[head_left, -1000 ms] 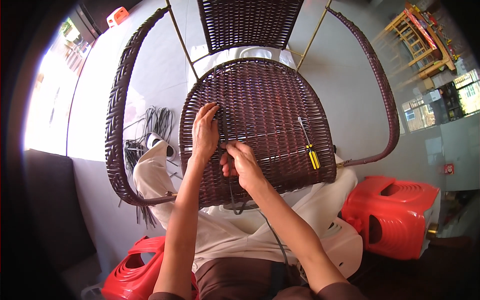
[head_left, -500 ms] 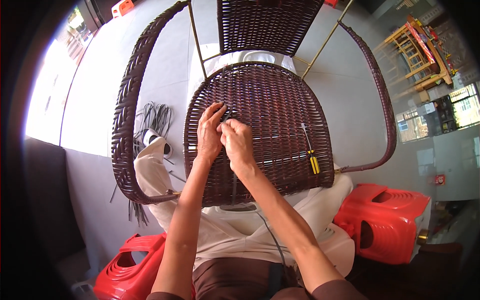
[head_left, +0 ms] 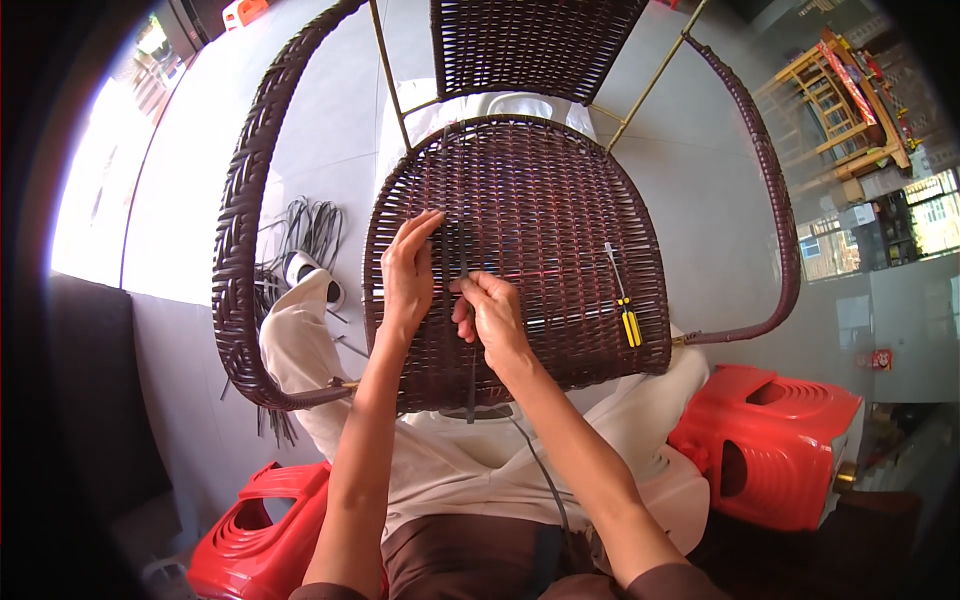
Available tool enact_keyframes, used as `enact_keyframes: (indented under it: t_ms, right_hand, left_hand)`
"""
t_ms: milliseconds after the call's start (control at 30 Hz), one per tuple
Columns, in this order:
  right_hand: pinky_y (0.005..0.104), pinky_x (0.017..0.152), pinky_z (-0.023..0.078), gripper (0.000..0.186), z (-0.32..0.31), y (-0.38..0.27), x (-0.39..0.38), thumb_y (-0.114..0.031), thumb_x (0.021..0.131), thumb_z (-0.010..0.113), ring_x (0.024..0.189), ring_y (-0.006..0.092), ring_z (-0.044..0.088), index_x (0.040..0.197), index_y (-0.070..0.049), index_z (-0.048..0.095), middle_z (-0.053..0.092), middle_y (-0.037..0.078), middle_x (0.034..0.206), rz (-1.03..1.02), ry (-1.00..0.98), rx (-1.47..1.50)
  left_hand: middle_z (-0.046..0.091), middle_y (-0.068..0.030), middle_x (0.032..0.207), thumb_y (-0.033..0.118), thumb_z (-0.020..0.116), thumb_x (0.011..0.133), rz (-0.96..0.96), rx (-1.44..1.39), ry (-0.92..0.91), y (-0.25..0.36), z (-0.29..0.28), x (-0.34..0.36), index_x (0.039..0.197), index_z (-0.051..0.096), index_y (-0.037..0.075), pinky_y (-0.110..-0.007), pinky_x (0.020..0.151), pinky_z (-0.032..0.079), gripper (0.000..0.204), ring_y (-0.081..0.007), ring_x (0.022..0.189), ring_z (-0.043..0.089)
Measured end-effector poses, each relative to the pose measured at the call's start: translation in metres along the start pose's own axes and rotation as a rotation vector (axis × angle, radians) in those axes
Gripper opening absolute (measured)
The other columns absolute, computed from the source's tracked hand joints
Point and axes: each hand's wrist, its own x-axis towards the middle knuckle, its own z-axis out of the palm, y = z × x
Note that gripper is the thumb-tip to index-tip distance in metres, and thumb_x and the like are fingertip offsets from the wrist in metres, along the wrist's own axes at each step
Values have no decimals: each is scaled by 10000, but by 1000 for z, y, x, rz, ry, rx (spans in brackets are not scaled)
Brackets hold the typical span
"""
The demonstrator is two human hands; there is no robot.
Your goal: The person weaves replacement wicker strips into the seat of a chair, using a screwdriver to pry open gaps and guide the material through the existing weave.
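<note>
A dark brown woven chair seat (head_left: 560, 220) lies across my lap, with its woven backrest (head_left: 535, 50) beyond it. My left hand (head_left: 407, 280) rests on the left part of the weave, fingers stretched out and together, holding nothing. Right of it, my right hand (head_left: 495, 315) pinches a dark flat weaving strip (head_left: 471, 400) between thumb and forefinger. That strip runs over the seat and hangs past its near edge; part of it is hidden by the fingers. A screwdriver (head_left: 628, 322) with a yellow and black handle lies on the seat's right side, apart from both hands.
Thick wrapped armrests (head_left: 240, 220) curve round both sides of the seat. Loose dark strips (head_left: 312, 228) lie on the floor to the left, near my shoe (head_left: 300, 270). Red plastic stools stand at my left (head_left: 262, 530) and right (head_left: 790, 440). A wooden rack (head_left: 850, 110) is far right.
My right hand has drawn back toward me and slightly right with the strip. My left hand has shifted a little left, its fingers now straighter. The strip's end hangs lower past the near edge.
</note>
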Motion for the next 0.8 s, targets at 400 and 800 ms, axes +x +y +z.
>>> enact_keyframes:
  t_ms: [400, 800]
  right_hand:
    - [200, 590, 491, 151, -23, 1, -67, -134, 847, 575, 640, 88, 583, 863, 5, 634, 602, 33, 700, 22, -21, 44]
    - [301, 468, 380, 70, -25, 1, -79, -36, 764, 628, 479, 193, 480, 760, 29, 603, 517, 101, 606, -522, 68, -705]
  left_hand:
    - [598, -122, 1033, 26, 511, 866, -519, -625, 39, 49, -11, -97, 1083, 553, -55, -267, 881, 418, 235, -155, 982, 551]
    - [616, -114, 643, 111, 585, 827, -751, -693, -115, 28, 24, -11, 772, 587, -40, -223, 456, 467, 161, -139, 502, 584]
